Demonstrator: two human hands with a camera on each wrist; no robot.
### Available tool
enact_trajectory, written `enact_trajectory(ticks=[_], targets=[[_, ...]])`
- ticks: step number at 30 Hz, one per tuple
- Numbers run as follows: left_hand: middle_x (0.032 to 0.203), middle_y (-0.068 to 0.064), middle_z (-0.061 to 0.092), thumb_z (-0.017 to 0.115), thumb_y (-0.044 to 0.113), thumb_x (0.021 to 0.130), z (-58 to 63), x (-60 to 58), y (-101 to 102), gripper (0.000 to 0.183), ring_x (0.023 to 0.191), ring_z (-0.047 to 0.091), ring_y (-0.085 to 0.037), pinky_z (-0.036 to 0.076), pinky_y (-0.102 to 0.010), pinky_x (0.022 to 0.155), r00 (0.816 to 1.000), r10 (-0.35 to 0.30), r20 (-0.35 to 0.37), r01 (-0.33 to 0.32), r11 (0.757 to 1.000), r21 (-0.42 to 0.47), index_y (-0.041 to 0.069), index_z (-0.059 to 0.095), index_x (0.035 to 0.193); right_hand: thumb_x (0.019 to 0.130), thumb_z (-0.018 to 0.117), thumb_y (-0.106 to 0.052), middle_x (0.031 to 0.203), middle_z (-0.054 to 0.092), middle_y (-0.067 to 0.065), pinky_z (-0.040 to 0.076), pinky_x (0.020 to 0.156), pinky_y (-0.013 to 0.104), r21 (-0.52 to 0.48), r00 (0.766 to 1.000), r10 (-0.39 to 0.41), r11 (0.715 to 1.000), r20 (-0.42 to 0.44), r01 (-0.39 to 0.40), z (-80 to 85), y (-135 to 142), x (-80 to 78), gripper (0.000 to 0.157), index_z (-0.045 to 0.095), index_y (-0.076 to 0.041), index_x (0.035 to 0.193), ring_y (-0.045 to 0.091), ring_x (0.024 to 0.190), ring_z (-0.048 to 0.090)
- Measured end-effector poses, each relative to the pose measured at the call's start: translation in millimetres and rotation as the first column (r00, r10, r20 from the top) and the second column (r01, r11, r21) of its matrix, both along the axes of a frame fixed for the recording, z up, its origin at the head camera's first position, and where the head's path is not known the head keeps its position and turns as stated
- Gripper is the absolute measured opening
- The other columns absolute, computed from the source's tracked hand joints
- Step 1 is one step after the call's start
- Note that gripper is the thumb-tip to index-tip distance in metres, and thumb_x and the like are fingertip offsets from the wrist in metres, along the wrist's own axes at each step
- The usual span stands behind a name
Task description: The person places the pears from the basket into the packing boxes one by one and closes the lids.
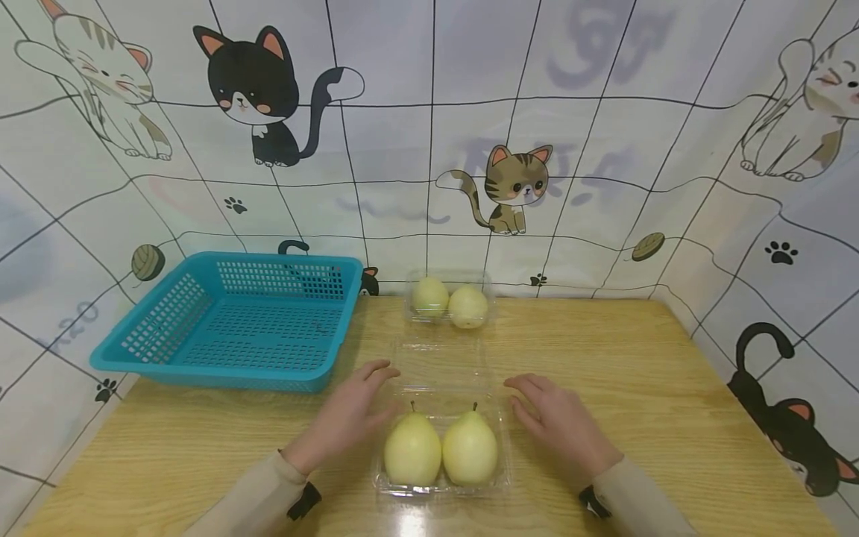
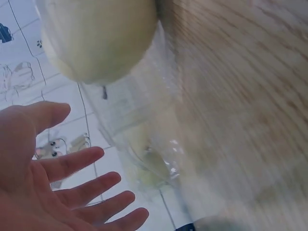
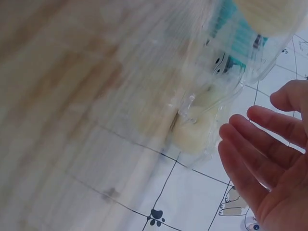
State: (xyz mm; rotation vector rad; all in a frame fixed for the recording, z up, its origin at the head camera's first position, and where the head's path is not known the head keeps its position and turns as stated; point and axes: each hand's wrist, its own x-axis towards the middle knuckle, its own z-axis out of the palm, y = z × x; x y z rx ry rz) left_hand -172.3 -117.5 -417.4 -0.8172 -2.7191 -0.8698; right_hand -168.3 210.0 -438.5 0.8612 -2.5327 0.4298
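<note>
Two pale yellow pears, a left one (image 1: 412, 451) and a right one (image 1: 470, 449), lie side by side in the base of a clear plastic clamshell box (image 1: 503, 477). Its lid (image 1: 439, 364) is folded back flat behind them on the table. My left hand (image 1: 352, 414) is at the box's left side, fingers extended and spread, holding nothing. On the other side, my right hand (image 1: 564, 424) is beside the lid's hinge end, fingers loosely extended, also holding nothing. Both wrist views show a gap between each hand and the near pear (image 2: 101, 38).
Behind the lid, against the wall covering, stands another clear box (image 1: 490, 287) with two pears (image 1: 468, 306) inside. A blue-green plastic basket (image 1: 268, 335) with perforated sides sits at the back left of the wooden table (image 1: 604, 350). A cat-patterned sheet (image 1: 403, 149) encloses the back and sides.
</note>
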Motion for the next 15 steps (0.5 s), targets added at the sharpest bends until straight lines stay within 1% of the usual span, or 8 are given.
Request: enact_trajectory(ticks=[3, 9, 15], targets=[[0.129, -0.025, 0.053, 0.073, 0.014, 0.086, -4.5, -4.9, -0.8, 0.043, 0.117, 0.053, -0.040, 0.043, -0.054, 0.096, 0.999, 0.035, 0.015, -0.035, 0.999, 0.005, -0.004, 0.059, 0.123, 0.084, 0.071, -0.007, 0.104, 0.068, 0.010, 0.056, 0.075, 0.039, 0.009, 1.000, -0.010, 1.000, 0.001, 0.010, 0.3, 0.1, -5.1, 0.025, 0.067, -0.002, 0.108, 0.026, 0.090, 0.067], [0.127, -0.027, 0.054, 0.068, 0.017, 0.090, -11.6, -12.9, -2.0, 0.045, 0.116, 0.053, -0.041, 0.044, -0.052, 0.096, 0.995, 0.074, 0.061, -0.076, 0.997, 0.020, -0.009, 0.055, 0.125, 0.088, 0.068, -0.009, 0.107, 0.067, 0.012, 0.055, 0.079, 0.043, 0.009, 0.998, -0.037, 0.999, 0.048, 0.037, 1.1, -0.5, -13.9, 0.022, 0.067, -0.001, 0.109, 0.029, 0.095, 0.066], [0.125, -0.028, 0.054, 0.064, 0.020, 0.094, -18.2, -21.0, -1.2, 0.044, 0.113, 0.055, -0.042, 0.045, -0.052, 0.094, 0.985, 0.128, 0.117, -0.132, 0.991, 0.027, -0.010, 0.054, 0.125, 0.091, 0.065, -0.011, 0.106, 0.068, 0.012, 0.054, 0.081, 0.044, -0.006, 0.995, -0.053, 0.999, 0.089, 0.054, -0.7, -0.3, -22.6, 0.021, 0.067, -0.002, 0.109, 0.029, 0.096, 0.066]])
